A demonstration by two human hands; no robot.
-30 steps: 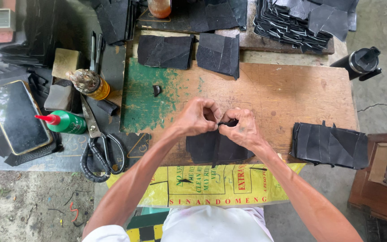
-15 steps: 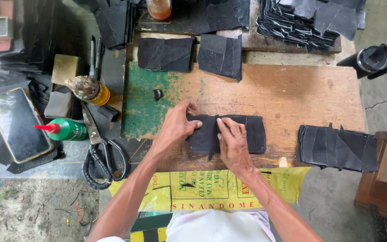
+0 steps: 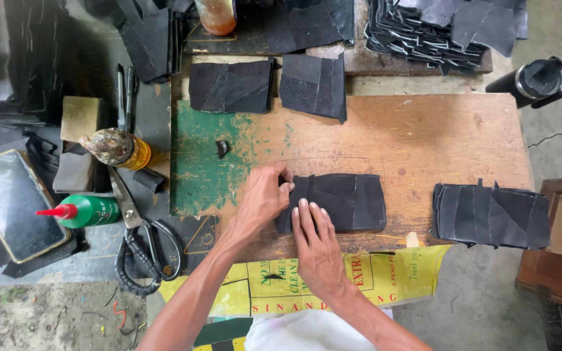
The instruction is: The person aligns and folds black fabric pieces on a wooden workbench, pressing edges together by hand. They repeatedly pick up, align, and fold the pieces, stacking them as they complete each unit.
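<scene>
Little moved | hands: left [image 3: 265, 198] pinching, right [image 3: 317, 244] flat on black leather piece [image 3: 343, 201], patchworked

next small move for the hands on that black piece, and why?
Probably slide the right hand rightward along the flat black leather piece to press it down. The left hand pinches its left edge, and the right fingertips lie flat on only its left part, so the rest sits unpressed on the worn wooden board.
</scene>
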